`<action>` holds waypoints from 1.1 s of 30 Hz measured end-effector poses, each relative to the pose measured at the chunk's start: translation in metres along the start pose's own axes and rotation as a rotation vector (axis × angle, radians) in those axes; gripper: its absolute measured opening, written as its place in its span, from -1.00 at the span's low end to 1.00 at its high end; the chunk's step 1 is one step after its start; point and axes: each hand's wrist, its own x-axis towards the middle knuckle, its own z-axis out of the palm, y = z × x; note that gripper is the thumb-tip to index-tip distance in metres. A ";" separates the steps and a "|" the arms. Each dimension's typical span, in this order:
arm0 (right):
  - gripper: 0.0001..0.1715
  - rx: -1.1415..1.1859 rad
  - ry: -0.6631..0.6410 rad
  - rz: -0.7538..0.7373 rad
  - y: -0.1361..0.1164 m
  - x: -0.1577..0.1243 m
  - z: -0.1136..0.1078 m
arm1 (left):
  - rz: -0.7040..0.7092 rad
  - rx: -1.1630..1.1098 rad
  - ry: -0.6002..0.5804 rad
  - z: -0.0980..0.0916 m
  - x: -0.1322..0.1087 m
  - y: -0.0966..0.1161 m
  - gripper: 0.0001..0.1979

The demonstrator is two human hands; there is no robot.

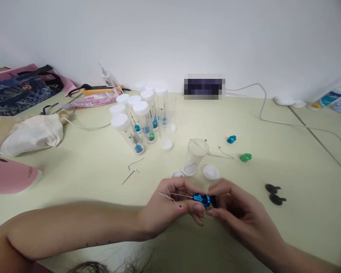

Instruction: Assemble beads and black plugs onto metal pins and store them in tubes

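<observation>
My left hand (173, 203) pinches a small blue metal part (201, 199) with a thin wire needle sticking out to the left. My right hand (235, 206) closes its fingertips on the black end piece (215, 201) of the same part. Both hands meet over the near middle of the pale yellow table (272, 129). Just beyond them stands an open clear tube (197, 154) with wires in it, and white caps (211, 171) lie beside it.
A cluster of capped clear tubes (140, 121) with blue and green parts stands behind. Two hex keys (132, 170) lie at left. Loose blue (231, 139), green (245, 157) and black pieces (275, 193) lie at right. Bags and a cloth sit far left, cables run right.
</observation>
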 end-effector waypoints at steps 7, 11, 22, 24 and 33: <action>-0.67 -0.012 -0.044 -0.037 0.003 0.000 -0.001 | -0.021 -0.001 -0.015 0.000 -0.001 -0.002 -0.83; -0.70 0.024 -0.013 -0.007 0.002 -0.001 0.000 | -0.021 0.009 -0.023 0.000 -0.001 -0.001 -0.82; -0.69 0.037 -0.012 0.009 0.002 -0.001 0.001 | -0.020 0.001 -0.018 -0.001 0.001 -0.002 -0.82; -0.59 0.023 -0.057 -0.003 0.002 -0.001 -0.001 | -0.030 -0.028 -0.033 0.000 0.000 -0.002 -0.82; -0.66 0.045 -0.042 0.021 0.003 -0.002 0.001 | -0.006 -0.007 -0.018 -0.001 0.000 -0.001 -0.84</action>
